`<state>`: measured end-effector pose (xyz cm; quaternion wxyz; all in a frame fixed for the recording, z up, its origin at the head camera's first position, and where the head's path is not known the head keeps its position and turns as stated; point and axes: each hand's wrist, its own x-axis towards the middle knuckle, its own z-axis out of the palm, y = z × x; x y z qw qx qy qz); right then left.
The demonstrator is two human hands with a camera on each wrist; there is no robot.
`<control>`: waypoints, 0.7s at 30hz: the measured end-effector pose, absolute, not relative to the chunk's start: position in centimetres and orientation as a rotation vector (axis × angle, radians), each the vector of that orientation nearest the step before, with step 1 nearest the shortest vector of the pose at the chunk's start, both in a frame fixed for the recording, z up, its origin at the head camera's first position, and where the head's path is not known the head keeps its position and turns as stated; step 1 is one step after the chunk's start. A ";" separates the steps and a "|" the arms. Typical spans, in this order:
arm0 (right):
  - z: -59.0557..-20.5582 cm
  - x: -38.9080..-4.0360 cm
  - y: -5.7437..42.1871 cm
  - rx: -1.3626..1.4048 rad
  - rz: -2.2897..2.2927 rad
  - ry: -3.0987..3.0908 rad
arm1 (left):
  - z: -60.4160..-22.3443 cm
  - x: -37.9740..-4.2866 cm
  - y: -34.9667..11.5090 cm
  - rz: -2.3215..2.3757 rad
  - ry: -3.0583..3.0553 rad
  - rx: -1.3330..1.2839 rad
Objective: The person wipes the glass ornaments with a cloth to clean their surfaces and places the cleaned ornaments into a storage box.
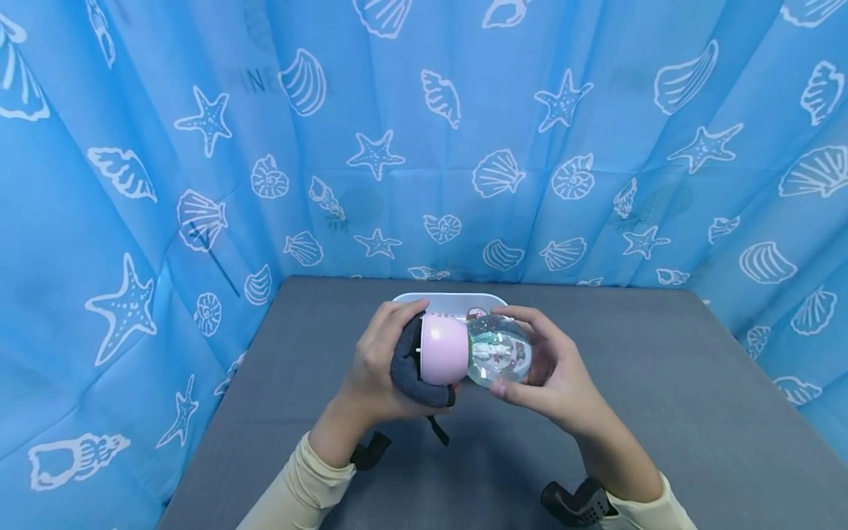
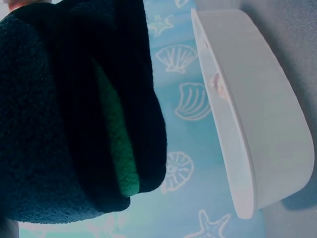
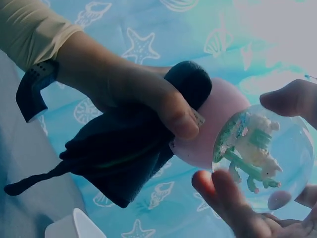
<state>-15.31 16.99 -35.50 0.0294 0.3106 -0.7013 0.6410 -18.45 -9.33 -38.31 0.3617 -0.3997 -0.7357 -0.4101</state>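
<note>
A snow globe [image 1: 500, 352] with a pink base [image 1: 444, 350] is held sideways in mid-air above the grey table. Inside its clear ball, a small white figure with green parts shows in the right wrist view. My right hand [image 1: 559, 372] grips the glass ball, thumb and fingers on opposite sides. My left hand [image 1: 374, 364] holds a dark blue cloth [image 1: 406, 361] folded round the bottom of the pink base. From the cloth hangs a thin dark strap [image 3: 37, 179]. In the left wrist view the cloth [image 2: 44, 124] hides the globe.
A white oblong container [image 1: 450, 298] stands on the grey table [image 1: 331, 316] just behind the hands. Something small and pinkish [image 2: 219, 87] lies inside it. Behind the table hangs a blue curtain [image 1: 411, 147] printed with shells and starfish.
</note>
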 end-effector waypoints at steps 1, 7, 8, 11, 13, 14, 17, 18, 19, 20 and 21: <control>-35.5 -15.2 17.0 0.938 1.938 -2.177 | -38.3 -18.4 -9.3 -1.058 -1.890 -1.032; -35.6 -15.2 17.1 0.819 1.721 -2.261 | -38.4 -18.4 -9.1 -1.059 -1.862 -1.042; -35.7 -15.2 17.1 0.801 1.699 -2.269 | -38.4 -18.4 -9.1 -1.059 -1.863 -1.040; -35.8 -15.2 17.0 0.747 1.671 -2.295 | -38.5 -18.4 -9.1 -1.055 -1.868 -1.030; -35.8 -15.2 17.0 0.737 1.689 -2.298 | -38.5 -18.4 -9.1 -1.054 -1.874 -1.028; -35.8 -15.2 16.9 0.740 1.702 -2.295 | -38.5 -18.4 -9.1 -1.054 -1.875 -1.027; -36.0 -15.3 16.9 0.784 1.752 -2.269 | -38.5 -18.4 -9.0 -1.050 -1.871 -1.030; -36.0 -15.3 16.9 0.804 1.773 -2.257 | -38.5 -18.4 -9.0 -1.049 -1.870 -1.031; -36.0 -15.4 16.9 0.818 1.791 -2.248 | -38.4 -18.4 -9.0 -1.045 -1.868 -1.032; -36.1 -15.4 16.9 0.833 1.806 -2.241 | -38.4 -18.4 -8.9 -1.042 -1.864 -1.036; -36.1 -15.4 16.9 0.847 1.818 -2.236 | -38.4 -18.4 -8.9 -1.039 -1.866 -1.037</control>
